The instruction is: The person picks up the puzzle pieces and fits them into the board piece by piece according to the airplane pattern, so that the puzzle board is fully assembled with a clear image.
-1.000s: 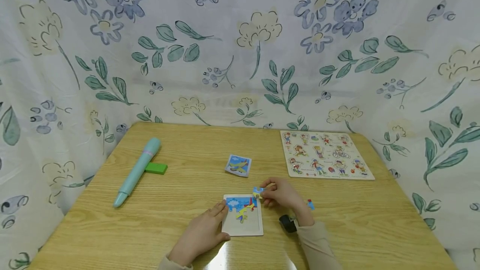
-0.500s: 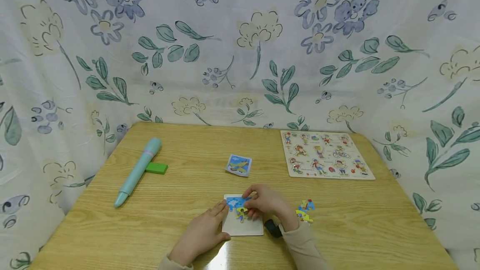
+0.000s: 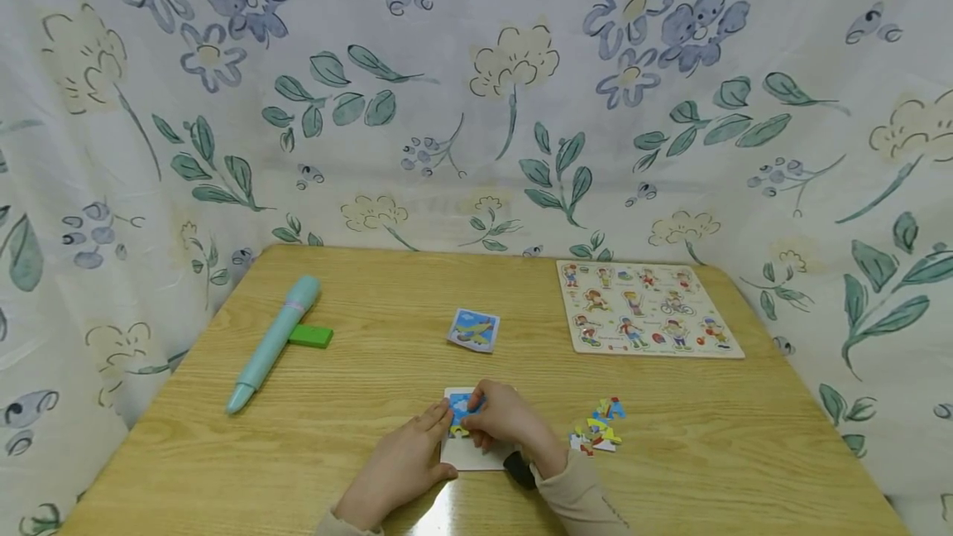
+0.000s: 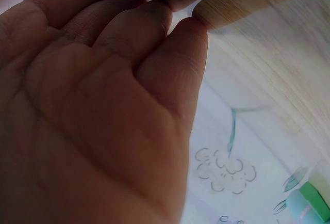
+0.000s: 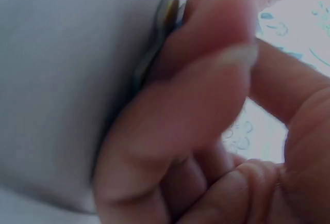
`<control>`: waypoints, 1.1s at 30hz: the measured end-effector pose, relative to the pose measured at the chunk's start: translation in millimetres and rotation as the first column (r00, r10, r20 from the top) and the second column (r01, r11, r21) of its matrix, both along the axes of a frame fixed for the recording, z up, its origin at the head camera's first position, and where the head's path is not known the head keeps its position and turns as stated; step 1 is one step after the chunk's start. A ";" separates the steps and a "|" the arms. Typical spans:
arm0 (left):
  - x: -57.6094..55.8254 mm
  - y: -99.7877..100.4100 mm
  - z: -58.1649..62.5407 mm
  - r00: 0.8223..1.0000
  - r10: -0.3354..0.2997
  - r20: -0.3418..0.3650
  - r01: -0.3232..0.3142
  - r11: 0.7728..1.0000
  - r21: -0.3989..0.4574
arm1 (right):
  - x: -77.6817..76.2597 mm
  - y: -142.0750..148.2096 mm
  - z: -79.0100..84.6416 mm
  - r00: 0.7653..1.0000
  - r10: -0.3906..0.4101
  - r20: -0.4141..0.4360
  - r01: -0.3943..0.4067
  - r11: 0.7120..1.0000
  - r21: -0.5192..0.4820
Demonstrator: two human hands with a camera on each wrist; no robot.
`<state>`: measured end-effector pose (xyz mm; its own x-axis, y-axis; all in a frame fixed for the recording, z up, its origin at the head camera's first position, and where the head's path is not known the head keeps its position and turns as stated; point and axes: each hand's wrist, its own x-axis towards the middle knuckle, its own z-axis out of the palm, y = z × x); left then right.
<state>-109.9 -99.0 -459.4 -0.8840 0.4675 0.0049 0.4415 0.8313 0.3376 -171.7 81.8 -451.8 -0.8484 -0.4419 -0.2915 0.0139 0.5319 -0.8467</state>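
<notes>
1. Puzzle tray (image 3: 476, 458) sits near the desk's (image 3: 372, 296) front edge; straight-fingered left hand (image 3: 405, 453) rests at its left edge.
2. Right hand (image 3: 510, 420), fingers bent, has shifted leftward across it, apparently fitting pieces (image 3: 458, 404); grip unclear.

White curtain (image 3: 447, 131) with blue, cream and green botanical print hangs behind and along both sides of a yellow-brown wood-grain table (image 3: 372, 379), whose surface carries a bright reflection (image 3: 438, 513) toward the near side.
</notes>
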 end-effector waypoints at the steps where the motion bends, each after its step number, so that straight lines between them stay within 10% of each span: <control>1: 0.3 -0.1 -0.1 1.000 -0.001 -0.002 0.001 1.000 -0.002 | 0.5 -0.7 0.1 1.000 -0.001 -0.013 0.001 1.000 0.016; 22: -1.7 -0.2 1.0 1.000 -0.012 -0.022 0.013 1.000 0.008 | 2.5 -6.1 -1.0 0.993 0.008 -0.114 0.004 0.995 0.104; 33: 0.5 -0.4 0.2 1.000 -0.006 -0.014 0.006 1.000 -0.012 | -2.1 -0.9 -4.4 0.999 0.037 -0.024 -0.036 0.999 0.013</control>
<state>-109.4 -99.4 -459.2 -0.8812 0.4726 0.0114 0.4508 0.8328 0.3211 -173.7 81.0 -456.3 -0.8388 -0.4691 -0.2762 -0.0265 0.5420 -0.8400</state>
